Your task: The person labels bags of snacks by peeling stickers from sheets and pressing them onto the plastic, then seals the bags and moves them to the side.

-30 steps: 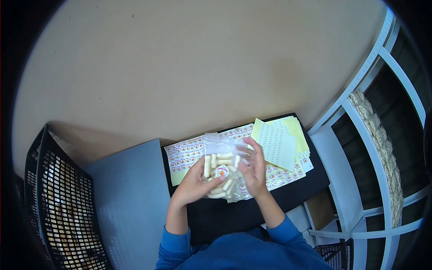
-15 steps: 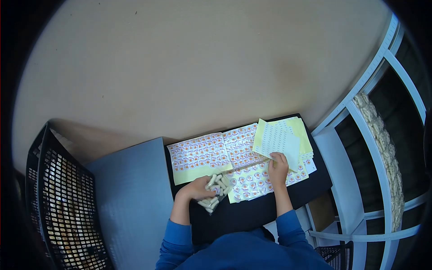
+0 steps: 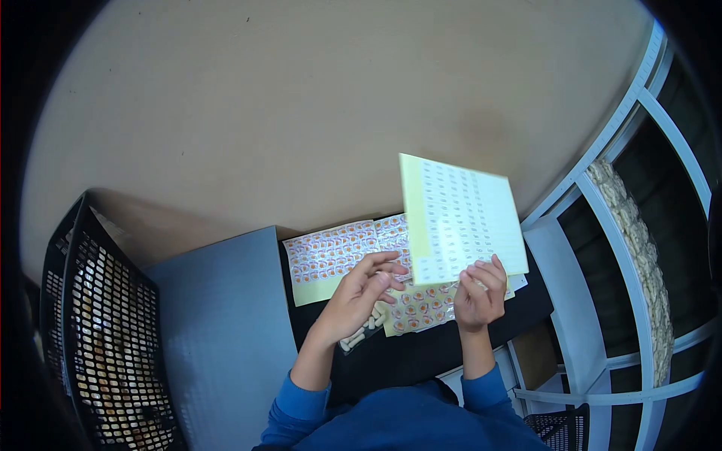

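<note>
No text can be read. The label sheet (image 3: 464,222) held up in the right hand (image 3: 479,292) carries rows of small dark printed marks, too small to make out. The sticker sheets (image 3: 338,252) on the desk show round orange-and-white emblems whose lettering, if any, is blurred beyond reading.

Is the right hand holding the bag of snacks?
No, the right hand holds up a yellow label sheet; the bag lies under the left hand.
</note>
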`<state>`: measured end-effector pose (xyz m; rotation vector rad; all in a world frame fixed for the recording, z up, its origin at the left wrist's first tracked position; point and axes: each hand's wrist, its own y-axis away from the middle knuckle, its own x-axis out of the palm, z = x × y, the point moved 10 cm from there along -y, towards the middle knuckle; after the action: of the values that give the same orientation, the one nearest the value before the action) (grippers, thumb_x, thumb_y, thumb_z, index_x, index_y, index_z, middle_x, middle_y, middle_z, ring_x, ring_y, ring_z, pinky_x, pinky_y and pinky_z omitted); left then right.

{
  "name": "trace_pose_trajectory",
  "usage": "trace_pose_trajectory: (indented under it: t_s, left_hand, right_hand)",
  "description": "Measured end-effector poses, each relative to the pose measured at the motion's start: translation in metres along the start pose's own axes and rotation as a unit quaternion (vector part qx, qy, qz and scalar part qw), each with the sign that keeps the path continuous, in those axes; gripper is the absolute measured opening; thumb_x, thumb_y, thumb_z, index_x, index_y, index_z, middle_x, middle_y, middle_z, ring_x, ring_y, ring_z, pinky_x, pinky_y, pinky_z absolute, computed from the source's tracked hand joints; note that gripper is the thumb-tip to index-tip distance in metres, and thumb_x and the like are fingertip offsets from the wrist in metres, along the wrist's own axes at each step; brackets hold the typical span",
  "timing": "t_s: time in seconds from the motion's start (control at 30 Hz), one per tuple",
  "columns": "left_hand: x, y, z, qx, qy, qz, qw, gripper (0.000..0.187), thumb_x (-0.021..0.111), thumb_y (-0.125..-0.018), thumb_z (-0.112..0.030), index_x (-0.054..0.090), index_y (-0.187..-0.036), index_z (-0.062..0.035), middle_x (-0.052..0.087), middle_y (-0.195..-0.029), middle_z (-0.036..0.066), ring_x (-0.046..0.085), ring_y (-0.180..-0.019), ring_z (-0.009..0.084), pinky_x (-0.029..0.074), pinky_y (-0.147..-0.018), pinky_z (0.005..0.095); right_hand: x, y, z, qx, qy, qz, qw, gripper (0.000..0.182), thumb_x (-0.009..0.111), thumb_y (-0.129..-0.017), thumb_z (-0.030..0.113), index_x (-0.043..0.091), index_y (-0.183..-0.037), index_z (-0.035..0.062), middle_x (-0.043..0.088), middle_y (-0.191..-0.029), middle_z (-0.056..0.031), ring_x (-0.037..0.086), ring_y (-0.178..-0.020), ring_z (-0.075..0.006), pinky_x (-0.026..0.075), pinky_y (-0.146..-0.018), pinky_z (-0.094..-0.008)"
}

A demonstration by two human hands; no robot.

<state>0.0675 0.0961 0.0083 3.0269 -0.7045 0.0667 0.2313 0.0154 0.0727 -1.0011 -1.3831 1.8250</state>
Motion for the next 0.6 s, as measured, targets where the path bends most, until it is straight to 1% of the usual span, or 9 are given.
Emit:
trace_pose_trajectory:
  t_s: [0.07,0.17,0.23,0.3,0.33,0.37,0.43,0.5,0.6]
  left_hand:
    - [0.009,0.000,-0.015,0.023,0.173,0.024,0.984,0.035,0.049,-0.087,-0.014,0.041,-0.116,0.0045,0.053,-0.107,0.012,0.052,-0.097,0.0136,0.045,-0.079,0.0265]
    - [0.004,0.007,-0.039,0.105,0.136,-0.011,0.985,0.029,0.049,-0.087,-0.010,0.045,-0.112,0.0042,0.055,-0.106,0.011,0.053,-0.095,0.0129,0.046,-0.078,0.0269]
    - [0.002,0.012,-0.046,0.127,0.158,-0.027,0.979,0.026,0.050,-0.086,-0.005,0.047,-0.110,0.0042,0.056,-0.103,0.010,0.053,-0.093,0.0127,0.046,-0.078,0.0278]
    - [-0.010,0.019,-0.051,0.155,0.146,-0.089,0.973,0.024,0.051,-0.085,-0.004,0.047,-0.108,0.0040,0.056,-0.102,0.011,0.054,-0.093,0.0133,0.045,-0.079,0.0273]
    - [-0.011,0.020,-0.052,0.158,0.147,-0.091,0.972,0.024,0.051,-0.085,-0.004,0.047,-0.108,0.0040,0.056,-0.102,0.011,0.054,-0.093,0.0133,0.045,-0.079,0.0273]
    - [-0.015,0.022,-0.055,0.174,0.144,-0.111,0.968,0.024,0.051,-0.084,-0.003,0.048,-0.107,0.0039,0.056,-0.101,0.011,0.054,-0.093,0.0133,0.045,-0.080,0.0271]
    - [-0.019,0.026,-0.058,0.190,0.142,-0.135,0.962,0.023,0.052,-0.084,-0.002,0.048,-0.106,0.0039,0.056,-0.101,0.012,0.054,-0.093,0.0134,0.045,-0.080,0.0270]
    - [-0.024,0.032,-0.064,0.224,0.130,-0.171,0.951,0.022,0.051,-0.084,-0.002,0.047,-0.105,0.0037,0.056,-0.100,0.012,0.054,-0.092,0.0136,0.045,-0.080,0.0268]
    - [-0.023,0.034,-0.065,0.225,0.157,-0.158,0.948,0.023,0.051,-0.084,-0.003,0.046,-0.106,0.0035,0.056,-0.100,0.012,0.055,-0.092,0.0135,0.045,-0.079,0.0266]
  right_hand:
    - [-0.002,-0.010,0.025,-0.052,-0.043,0.010,0.998,0.016,0.064,-0.065,-0.003,0.062,-0.075,0.0095,0.058,-0.082,-0.0033,0.056,-0.080,-0.0195,0.043,-0.086,-0.0417]
    - [-0.006,-0.015,0.037,-0.073,-0.071,0.015,0.995,0.018,0.064,-0.065,-0.002,0.063,-0.077,0.0120,0.056,-0.085,-0.0017,0.055,-0.082,-0.0184,0.040,-0.089,-0.0412]
    - [-0.003,-0.021,0.038,-0.080,-0.068,0.016,0.994,0.023,0.063,-0.065,-0.002,0.064,-0.081,0.0139,0.055,-0.087,-0.0017,0.053,-0.084,-0.0192,0.038,-0.090,-0.0394]
    - [0.014,-0.035,0.035,-0.036,0.031,0.069,0.996,0.030,0.062,-0.064,-0.004,0.065,-0.087,0.0145,0.055,-0.088,-0.0029,0.051,-0.085,-0.0211,0.037,-0.088,-0.0391]
    - [0.015,-0.040,0.034,-0.001,-0.004,0.074,0.997,0.032,0.062,-0.063,-0.004,0.065,-0.090,0.0134,0.055,-0.088,-0.0042,0.051,-0.085,-0.0226,0.038,-0.082,-0.0376]
    - [0.015,-0.046,0.043,-0.004,-0.006,0.075,0.997,0.032,0.062,-0.063,-0.004,0.065,-0.090,0.0134,0.055,-0.088,-0.0042,0.051,-0.085,-0.0226,0.038,-0.082,-0.0376]
    - [0.022,-0.054,0.051,0.060,-0.090,0.120,0.987,0.029,0.063,-0.062,-0.001,0.065,-0.089,0.0108,0.055,-0.089,-0.0043,0.051,-0.086,-0.0223,0.038,-0.078,-0.0359]
    - [0.028,-0.060,0.070,0.034,-0.096,0.138,0.985,0.027,0.066,-0.062,0.004,0.064,-0.089,0.0088,0.055,-0.090,-0.0040,0.051,-0.087,-0.0220,0.038,-0.076,-0.0338]
    - [0.042,-0.061,0.080,0.033,-0.101,0.153,0.982,0.027,0.069,-0.064,0.009,0.064,-0.091,0.0087,0.056,-0.091,-0.0042,0.052,-0.086,-0.0219,0.038,-0.077,-0.0347]
